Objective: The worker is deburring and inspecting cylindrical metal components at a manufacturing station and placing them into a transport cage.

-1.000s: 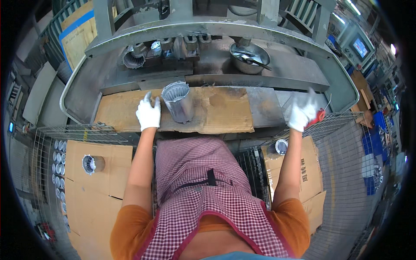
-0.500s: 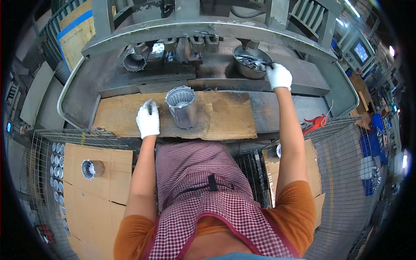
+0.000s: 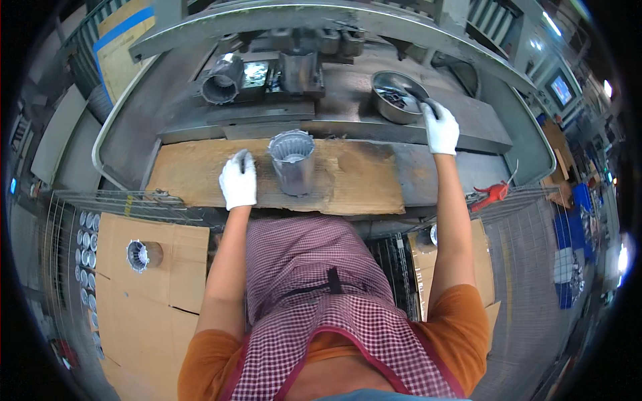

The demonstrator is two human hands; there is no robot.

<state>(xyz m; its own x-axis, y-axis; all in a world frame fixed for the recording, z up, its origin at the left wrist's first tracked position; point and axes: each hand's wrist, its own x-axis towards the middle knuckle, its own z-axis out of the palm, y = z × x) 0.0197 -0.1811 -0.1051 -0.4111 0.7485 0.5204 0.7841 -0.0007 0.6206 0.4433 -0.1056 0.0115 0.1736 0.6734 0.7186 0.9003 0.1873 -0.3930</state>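
My left hand (image 3: 239, 180), in a white glove with greyed fingertips, lies on the cardboard sheet (image 3: 194, 167). Its fingers are loosely bent and hold nothing. Just right of it, apart from the hand, a ribbed grey metal cup-shaped casting (image 3: 294, 167) stands upright with a jagged rim. At the right rim of a round metal bowl (image 3: 401, 113), my gloved right hand (image 3: 441, 127) has its fingers drawn together around something dark that I cannot make out. Several small dark and shiny pieces (image 3: 394, 99) lie in the bowl.
Behind the cardboard, a ribbed metal cylinder (image 3: 223, 80) lies tilted beside a dark fixture block (image 3: 297, 73), under a heavy machine beam (image 3: 321, 15). A red-handled tool (image 3: 491, 194) hangs at right on a wire cage. Another casting (image 3: 144, 255) lies on cardboard at lower left.
My right hand has drawn back slightly from inside the bowl to its right rim. The view has shifted, showing more of the fixture. The casting on the cardboard still stands beside my left hand.
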